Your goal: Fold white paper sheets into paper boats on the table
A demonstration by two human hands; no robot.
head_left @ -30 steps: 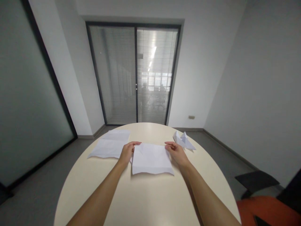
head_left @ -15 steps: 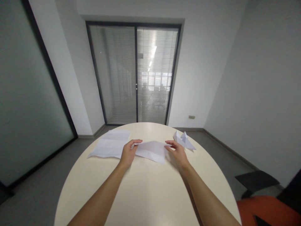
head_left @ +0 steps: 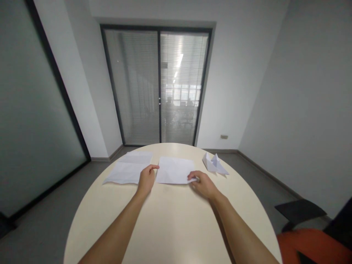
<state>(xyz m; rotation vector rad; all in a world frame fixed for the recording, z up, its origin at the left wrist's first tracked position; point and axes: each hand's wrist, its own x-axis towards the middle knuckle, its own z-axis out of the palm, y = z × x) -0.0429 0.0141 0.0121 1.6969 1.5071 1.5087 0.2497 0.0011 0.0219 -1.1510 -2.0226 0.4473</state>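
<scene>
A white sheet of paper (head_left: 176,170) lies nearly flat on the round table, with faint creases. My right hand (head_left: 202,184) pinches its near right corner, which lifts slightly off the tabletop. At the sheet's left edge is my left hand (head_left: 147,179), its index finger stretched out to the edge and its other fingers mostly hidden; it grips nothing that I can see. Beyond my right hand stands a folded white paper boat (head_left: 215,164).
More white paper sheets (head_left: 123,172) with fold lines lie left of my left hand. The cream table (head_left: 167,227) has a rounded edge. An orange chair (head_left: 310,244) with a black armrest (head_left: 301,211) is at the lower right. Glass doors (head_left: 159,88) stand beyond.
The sheet, raised and bent between both hands before, now lies flatter and squarer to me. My left hand has released its edge; my right hand has moved nearer, to the near corner.
</scene>
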